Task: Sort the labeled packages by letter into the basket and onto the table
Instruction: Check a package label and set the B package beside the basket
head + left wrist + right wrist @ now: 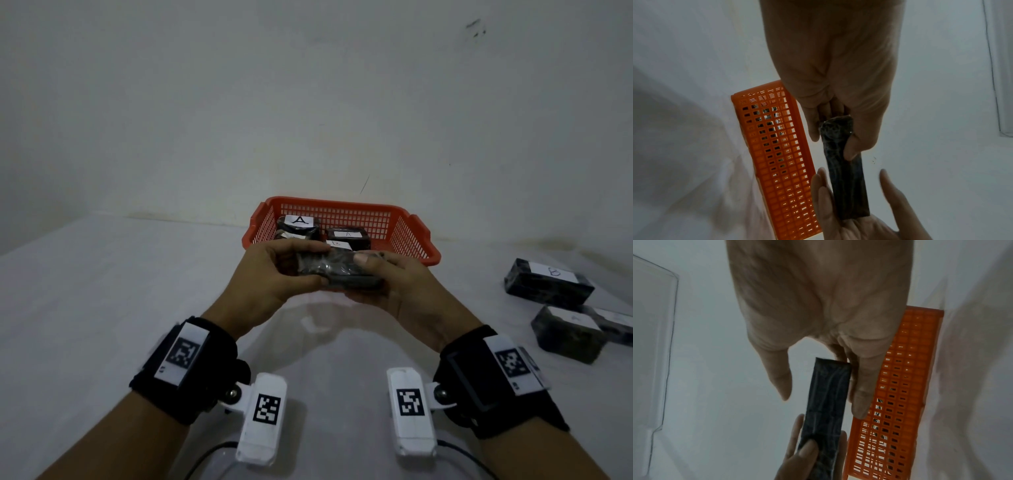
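A dark pkg (337, 270) is gripped at both ends by the left hand (274, 274) & right hand (397, 287), just before the basket (404, 233), prob. so its label can be read.

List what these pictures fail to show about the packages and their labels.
- Held package: no readable letter in any view; left hand and right hand cover its ends.
- Small label behind it: head view, letter too small, partly hidden by the package.
- Near table package: head view, label blurred and faint.
- Package behind it: cut off by the right edge.
- Basket contents: wrist views, hidden behind the mesh wall.
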Action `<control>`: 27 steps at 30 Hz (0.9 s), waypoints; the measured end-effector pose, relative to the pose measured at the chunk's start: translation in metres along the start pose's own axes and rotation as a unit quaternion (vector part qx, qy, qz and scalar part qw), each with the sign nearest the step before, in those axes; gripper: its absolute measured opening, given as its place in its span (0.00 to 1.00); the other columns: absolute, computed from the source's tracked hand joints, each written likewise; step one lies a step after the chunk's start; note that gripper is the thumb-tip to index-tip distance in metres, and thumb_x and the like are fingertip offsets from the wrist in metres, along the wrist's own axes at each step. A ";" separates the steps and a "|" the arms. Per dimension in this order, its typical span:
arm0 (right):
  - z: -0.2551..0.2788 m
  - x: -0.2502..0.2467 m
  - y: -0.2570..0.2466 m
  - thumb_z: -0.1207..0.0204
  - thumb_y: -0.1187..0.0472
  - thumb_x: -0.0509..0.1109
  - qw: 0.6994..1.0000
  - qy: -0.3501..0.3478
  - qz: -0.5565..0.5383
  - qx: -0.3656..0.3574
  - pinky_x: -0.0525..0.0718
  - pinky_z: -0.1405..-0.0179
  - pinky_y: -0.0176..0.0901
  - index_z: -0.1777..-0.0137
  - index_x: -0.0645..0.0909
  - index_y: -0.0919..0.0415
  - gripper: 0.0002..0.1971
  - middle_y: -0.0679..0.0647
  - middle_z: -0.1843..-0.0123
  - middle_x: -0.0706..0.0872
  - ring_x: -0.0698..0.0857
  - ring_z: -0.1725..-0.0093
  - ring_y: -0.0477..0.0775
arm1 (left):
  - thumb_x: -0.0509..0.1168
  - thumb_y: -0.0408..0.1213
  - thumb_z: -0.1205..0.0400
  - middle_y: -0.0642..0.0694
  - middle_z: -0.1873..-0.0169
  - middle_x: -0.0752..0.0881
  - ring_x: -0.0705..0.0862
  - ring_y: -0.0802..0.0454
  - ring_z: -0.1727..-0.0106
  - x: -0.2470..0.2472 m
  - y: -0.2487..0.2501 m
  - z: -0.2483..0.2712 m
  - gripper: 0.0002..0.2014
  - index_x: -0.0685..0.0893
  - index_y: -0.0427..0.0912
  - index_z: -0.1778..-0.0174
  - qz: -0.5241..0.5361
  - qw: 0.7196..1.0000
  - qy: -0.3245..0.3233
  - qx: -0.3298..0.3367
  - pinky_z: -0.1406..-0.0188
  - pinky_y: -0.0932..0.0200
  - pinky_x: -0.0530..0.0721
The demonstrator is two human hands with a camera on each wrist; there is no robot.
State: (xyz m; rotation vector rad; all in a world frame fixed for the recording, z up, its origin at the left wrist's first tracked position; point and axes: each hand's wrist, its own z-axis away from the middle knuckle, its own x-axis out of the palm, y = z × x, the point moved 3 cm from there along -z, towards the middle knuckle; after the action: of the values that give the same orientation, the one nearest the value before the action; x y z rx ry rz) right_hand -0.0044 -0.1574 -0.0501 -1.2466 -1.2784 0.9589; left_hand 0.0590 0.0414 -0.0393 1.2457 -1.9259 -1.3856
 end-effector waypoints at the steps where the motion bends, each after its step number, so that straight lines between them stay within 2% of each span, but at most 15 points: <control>1: 0.000 0.000 0.000 0.26 0.58 0.78 1.000 0.004 -0.003 0.005 0.94 0.48 0.45 0.37 0.87 0.69 0.21 0.63 0.41 0.94 0.94 0.43 0.58 | 0.77 0.18 0.28 0.46 0.46 0.94 0.93 0.52 0.44 0.001 0.001 0.001 0.22 0.90 0.40 0.40 0.004 1.000 -0.007 0.002 0.48 0.60 0.91; 3: 0.001 -0.002 0.001 0.21 0.64 0.76 1.000 0.017 -0.002 0.001 0.94 0.48 0.46 0.37 0.86 0.72 0.16 0.65 0.41 0.94 0.94 0.43 0.60 | 0.77 0.20 0.26 0.47 0.43 0.93 0.92 0.52 0.42 0.002 0.001 0.000 0.22 0.89 0.41 0.37 0.017 1.000 -0.021 -0.007 0.48 0.60 0.91; 4: 0.000 -0.004 0.002 0.20 0.67 0.75 1.000 0.023 0.001 -0.007 0.94 0.46 0.47 0.36 0.86 0.73 0.15 0.66 0.40 0.93 0.94 0.41 0.61 | 0.76 0.25 0.25 0.48 0.42 0.92 0.92 0.52 0.41 0.003 0.000 0.000 0.21 0.88 0.42 0.35 0.026 0.999 -0.032 -0.020 0.46 0.58 0.91; 6: 0.000 -0.007 0.002 0.21 0.69 0.76 0.999 0.030 0.011 -0.020 0.92 0.40 0.51 0.34 0.85 0.74 0.16 0.66 0.39 0.93 0.93 0.39 0.62 | 0.72 0.34 0.19 0.46 0.42 0.92 0.92 0.49 0.40 0.006 -0.003 -0.001 0.16 0.87 0.43 0.34 0.046 0.996 -0.049 -0.054 0.41 0.53 0.90; 7: -0.001 -0.008 0.002 0.22 0.69 0.76 0.999 0.032 0.016 -0.026 0.92 0.37 0.54 0.34 0.85 0.73 0.17 0.66 0.39 0.93 0.93 0.39 0.63 | 0.69 0.35 0.16 0.44 0.44 0.93 0.92 0.47 0.41 0.006 -0.004 -0.002 0.13 0.88 0.43 0.36 0.050 0.996 -0.045 -0.063 0.40 0.51 0.90; 9: -0.003 -0.008 0.002 0.24 0.69 0.77 0.999 0.032 0.023 -0.032 0.91 0.36 0.56 0.35 0.85 0.72 0.18 0.67 0.38 0.92 0.93 0.40 0.63 | 0.68 0.32 0.15 0.42 0.48 0.94 0.93 0.45 0.44 0.005 -0.005 -0.003 0.10 0.90 0.40 0.40 0.042 0.997 -0.014 -0.064 0.44 0.52 0.92; 11: -0.004 -0.007 0.004 0.26 0.66 0.79 0.999 0.034 0.023 -0.035 0.91 0.38 0.55 0.36 0.86 0.72 0.19 0.67 0.38 0.92 0.93 0.40 0.63 | 0.68 0.29 0.15 0.42 0.50 0.94 0.93 0.45 0.46 0.003 -0.006 -0.004 0.10 0.90 0.38 0.41 0.033 0.998 0.001 -0.058 0.46 0.52 0.93; 15: -0.004 -0.008 0.004 0.33 0.58 0.82 0.997 0.047 0.038 -0.052 0.90 0.37 0.58 0.38 0.88 0.69 0.24 0.66 0.40 0.93 0.94 0.40 0.63 | 0.69 0.32 0.16 0.43 0.47 0.94 0.93 0.47 0.43 0.004 -0.007 -0.004 0.11 0.90 0.39 0.39 0.036 0.997 -0.017 -0.063 0.44 0.52 0.92; 18: -0.004 -0.008 0.004 0.35 0.60 0.82 0.997 0.039 0.030 -0.053 0.91 0.38 0.56 0.38 0.87 0.70 0.25 0.66 0.41 0.93 0.94 0.41 0.63 | 0.70 0.30 0.16 0.44 0.49 0.94 0.93 0.48 0.45 0.002 -0.007 -0.004 0.10 0.91 0.39 0.40 0.028 0.998 0.004 -0.056 0.45 0.51 0.92; 21: -0.002 -0.008 0.003 0.35 0.61 0.83 0.998 0.032 0.028 -0.055 0.91 0.38 0.53 0.37 0.87 0.69 0.26 0.64 0.41 0.94 0.93 0.39 0.63 | 0.71 0.29 0.17 0.43 0.47 0.94 0.93 0.48 0.44 0.000 -0.007 -0.004 0.13 0.89 0.38 0.38 0.029 0.998 0.012 -0.054 0.42 0.50 0.91; 24: 0.001 -0.011 0.000 0.30 0.65 0.83 0.994 0.041 0.072 -0.073 0.90 0.35 0.52 0.36 0.88 0.65 0.21 0.59 0.41 0.95 0.93 0.38 0.58 | 0.71 0.27 0.18 0.43 0.44 0.93 0.92 0.47 0.42 0.001 -0.008 -0.003 0.15 0.88 0.39 0.36 0.044 0.997 -0.007 -0.062 0.41 0.51 0.90; 27: 0.002 -0.010 0.000 0.30 0.69 0.83 0.992 0.045 0.080 -0.082 0.90 0.35 0.51 0.37 0.88 0.63 0.21 0.57 0.41 0.95 0.93 0.38 0.57 | 0.71 0.23 0.19 0.44 0.46 0.94 0.93 0.49 0.44 0.000 -0.006 -0.003 0.15 0.89 0.39 0.38 0.034 0.998 0.000 -0.045 0.46 0.58 0.91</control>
State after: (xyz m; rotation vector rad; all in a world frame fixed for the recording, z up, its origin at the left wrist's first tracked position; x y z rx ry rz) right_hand -0.0074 -0.1669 -0.0514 -1.5226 -1.2184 0.9132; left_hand 0.0636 0.0396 -0.0438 1.1282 -1.8675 -1.4204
